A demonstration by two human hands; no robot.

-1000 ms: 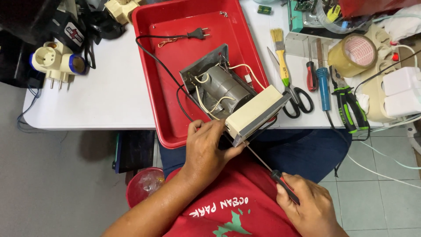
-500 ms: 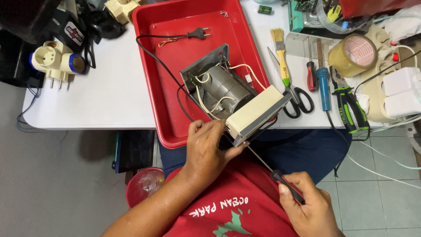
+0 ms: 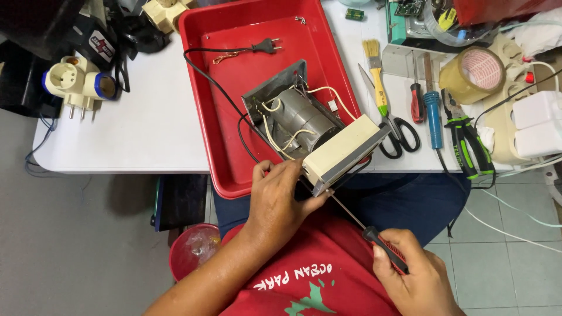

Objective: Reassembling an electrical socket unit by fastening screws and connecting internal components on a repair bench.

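Observation:
An opened electrical device (image 3: 313,131) with a grey metal core, white wires and a cream front panel lies tilted in a red tray (image 3: 225,88). My left hand (image 3: 281,196) grips its near corner at the tray's front edge. My right hand (image 3: 410,278) holds a long screwdriver (image 3: 366,225) by its black-and-red handle. The thin shaft runs up to the underside of the cream panel. The device's black cord ends in a plug (image 3: 266,45) lying at the tray's back.
On the white table (image 3: 146,129), right of the tray, lie a paintbrush (image 3: 377,79), scissors (image 3: 398,131), screwdrivers (image 3: 424,102), pliers (image 3: 465,143) and a tape roll (image 3: 471,73). Plug adapters (image 3: 79,88) sit far left. A red bin (image 3: 193,248) stands under the table.
My right hand has shifted slightly on the screwdriver handle; the shaft stays against the panel. The left hand and the device have barely moved.

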